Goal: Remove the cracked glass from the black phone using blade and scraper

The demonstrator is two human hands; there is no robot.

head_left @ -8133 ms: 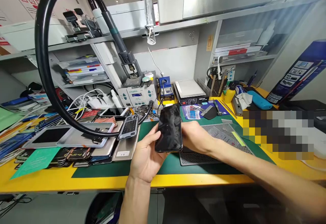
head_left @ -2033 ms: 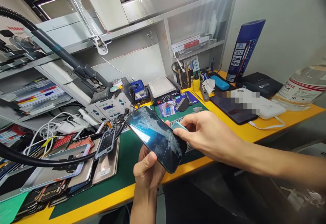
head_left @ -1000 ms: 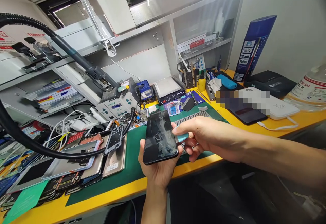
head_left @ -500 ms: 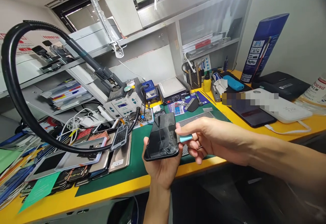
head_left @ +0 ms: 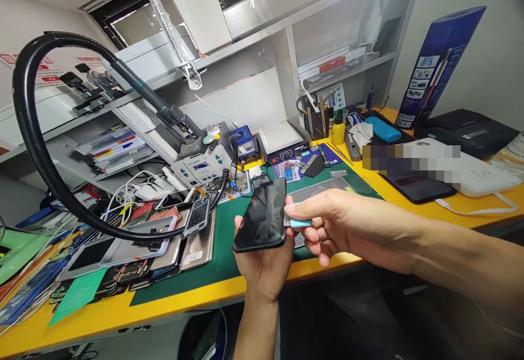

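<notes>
Head view, phone (head_left: 264,218) inside left grip (head_left: 266,270)

Gap over green mat (head_left: 226,234), left of phone (head_left: 262,220); black hose (head_left: 25,103), stacked devices (head_left: 200,246) block farther left.

The yellow bench (head_left: 184,296) carries a green mat (head_left: 224,240) and, apparently, a phone (head_left: 426,188).

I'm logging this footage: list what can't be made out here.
Back of the held phone: head view, hidden by its front and the left hand.
Tip of the blue tool in the right hand: head view, too small to tell whether it enters the phone's edge.
Parts of the dark phone and white device: head view, masked by pixelation.
Clear container: head view, cut off by the right edge.
</notes>
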